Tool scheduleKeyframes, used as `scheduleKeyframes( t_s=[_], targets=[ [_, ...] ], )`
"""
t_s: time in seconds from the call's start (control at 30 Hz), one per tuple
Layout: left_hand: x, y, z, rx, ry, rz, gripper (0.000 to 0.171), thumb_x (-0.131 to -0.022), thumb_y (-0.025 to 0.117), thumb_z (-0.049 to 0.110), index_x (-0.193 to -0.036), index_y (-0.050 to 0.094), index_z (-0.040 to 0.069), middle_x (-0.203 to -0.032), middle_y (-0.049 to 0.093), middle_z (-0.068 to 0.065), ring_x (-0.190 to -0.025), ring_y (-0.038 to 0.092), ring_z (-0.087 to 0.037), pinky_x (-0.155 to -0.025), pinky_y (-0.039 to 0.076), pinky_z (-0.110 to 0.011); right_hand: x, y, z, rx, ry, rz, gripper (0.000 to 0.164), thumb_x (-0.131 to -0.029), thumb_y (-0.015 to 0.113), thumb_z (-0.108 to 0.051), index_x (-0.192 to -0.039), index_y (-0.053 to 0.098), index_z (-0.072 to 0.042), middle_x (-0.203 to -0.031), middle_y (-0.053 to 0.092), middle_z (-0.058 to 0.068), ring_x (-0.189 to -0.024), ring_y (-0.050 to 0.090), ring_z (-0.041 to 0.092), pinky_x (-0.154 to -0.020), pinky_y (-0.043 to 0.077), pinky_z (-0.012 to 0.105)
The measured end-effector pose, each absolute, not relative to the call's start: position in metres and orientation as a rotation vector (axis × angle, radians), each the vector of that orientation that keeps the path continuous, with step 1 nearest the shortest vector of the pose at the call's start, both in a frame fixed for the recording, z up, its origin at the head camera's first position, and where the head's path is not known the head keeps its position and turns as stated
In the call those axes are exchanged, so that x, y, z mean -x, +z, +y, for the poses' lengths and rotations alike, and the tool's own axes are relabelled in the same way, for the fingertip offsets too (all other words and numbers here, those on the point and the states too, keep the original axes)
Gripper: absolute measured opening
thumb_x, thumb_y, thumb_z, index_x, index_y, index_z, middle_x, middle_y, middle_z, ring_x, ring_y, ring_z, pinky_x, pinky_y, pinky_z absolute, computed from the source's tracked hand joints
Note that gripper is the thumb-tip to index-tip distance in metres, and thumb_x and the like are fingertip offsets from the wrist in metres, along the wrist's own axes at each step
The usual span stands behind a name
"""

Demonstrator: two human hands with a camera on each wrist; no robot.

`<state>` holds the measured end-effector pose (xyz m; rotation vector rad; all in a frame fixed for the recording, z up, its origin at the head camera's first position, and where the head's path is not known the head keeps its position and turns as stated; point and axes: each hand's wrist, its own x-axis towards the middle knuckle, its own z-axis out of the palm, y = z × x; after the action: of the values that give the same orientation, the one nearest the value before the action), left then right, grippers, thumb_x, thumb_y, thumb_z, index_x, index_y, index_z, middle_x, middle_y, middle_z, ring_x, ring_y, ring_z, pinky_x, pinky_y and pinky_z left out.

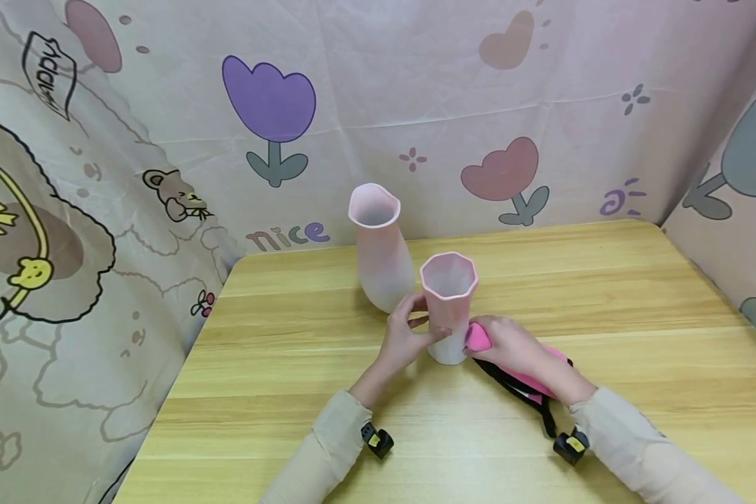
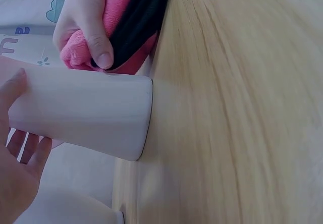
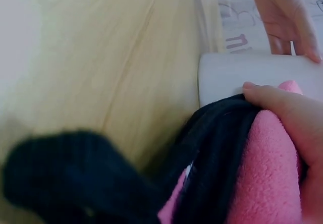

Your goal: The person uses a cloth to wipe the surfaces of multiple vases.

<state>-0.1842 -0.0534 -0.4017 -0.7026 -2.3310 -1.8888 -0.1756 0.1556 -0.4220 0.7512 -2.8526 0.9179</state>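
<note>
One table (image 1: pixel 277 364); two vases (image 1: pixel 449 311); one pink cloth (image 1: pixel 478 337); two hands (image 1: pixel 404 334).

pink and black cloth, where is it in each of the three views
Head: right of centre, the cloth lies partly under the right hand and forearm.
Left wrist: top, left of centre, gripped by the right hand.
Right wrist: lower middle to right, large and close.
Shared landmark: the front vase, next to the cloth in all three.

Tulip-printed cloth backdrop (image 1: pixel 384 77) behind wooden table (image 1: pixel 264 378).
</note>
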Motion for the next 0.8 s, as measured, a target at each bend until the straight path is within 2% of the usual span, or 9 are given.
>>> scheduleKeyframes(
  t_s=[0.17,0.3,0.5,0.6,0.7,0.8],
  targets=[
    [0.193,-0.417,-0.053,0.701,-1.872,-2.330,0.058,-0.070,0.078,0.011,-0.121,0.051,0.009,-0.113,0.054,-0.008,-0.104,0.054,-0.023,-0.085,0.050,-0.026,0.176,-0.409,0.157,-0.736,1.030,-2.772,0.035,-0.073,0.075,-0.022,-0.100,0.062,-0.005,-0.085,0.063,0.001,-0.072,0.056,0.009,-0.063,0.050,0.024],
    [0.195,-0.420,-0.054,0.720,-1.866,-2.307,0.058,-0.070,0.078,0.013,-0.121,0.051,0.010,-0.113,0.054,-0.007,-0.103,0.054,-0.022,-0.083,0.051,-0.026,0.175,-0.398,0.157,-0.732,1.069,-2.706,0.042,-0.073,0.076,-0.021,-0.108,0.061,-0.003,-0.091,0.064,0.005,-0.076,0.058,0.012,-0.064,0.052,0.026],
    [0.195,-0.419,-0.053,0.708,-1.860,-2.313,0.057,-0.069,0.079,0.010,-0.120,0.052,0.008,-0.111,0.055,-0.008,-0.102,0.055,-0.023,-0.083,0.051,-0.025,0.171,-0.384,0.160,-0.699,1.126,-2.616,0.048,-0.075,0.075,-0.020,-0.116,0.057,-0.002,-0.102,0.065,0.010,-0.088,0.062,0.021,-0.072,0.054,0.034],
    [0.189,-0.409,-0.053,0.721,-1.865,-2.304,0.056,-0.069,0.078,0.006,-0.119,0.052,0.003,-0.110,0.055,-0.013,-0.101,0.055,-0.028,-0.083,0.051,-0.029,0.169,-0.375,0.161,-0.661,1.138,-2.544,0.050,-0.074,0.075,-0.018,-0.117,0.056,-0.003,-0.106,0.064,0.011,-0.092,0.062,0.022,-0.074,0.053,0.036],
    [0.184,-0.399,-0.054,0.738,-1.878,-2.288,0.055,-0.069,0.077,0.003,-0.118,0.051,-0.002,-0.110,0.054,-0.018,-0.101,0.053,-0.034,-0.084,0.051,-0.034,0.169,-0.366,0.160,-0.639,1.138,-2.462,0.051,-0.071,0.077,-0.015,-0.116,0.057,-0.002,-0.108,0.063,0.012,-0.095,0.061,0.023,-0.077,0.053,0.035],
    [0.183,-0.398,-0.053,0.731,-1.874,-2.295,0.054,-0.070,0.076,0.003,-0.117,0.051,-0.002,-0.109,0.054,-0.018,-0.101,0.054,-0.033,-0.084,0.051,-0.034,0.169,-0.358,0.161,-0.619,1.131,-2.404,0.052,-0.069,0.078,-0.012,-0.115,0.058,-0.001,-0.108,0.063,0.013,-0.095,0.061,0.024,-0.079,0.051,0.024]
  ],
)
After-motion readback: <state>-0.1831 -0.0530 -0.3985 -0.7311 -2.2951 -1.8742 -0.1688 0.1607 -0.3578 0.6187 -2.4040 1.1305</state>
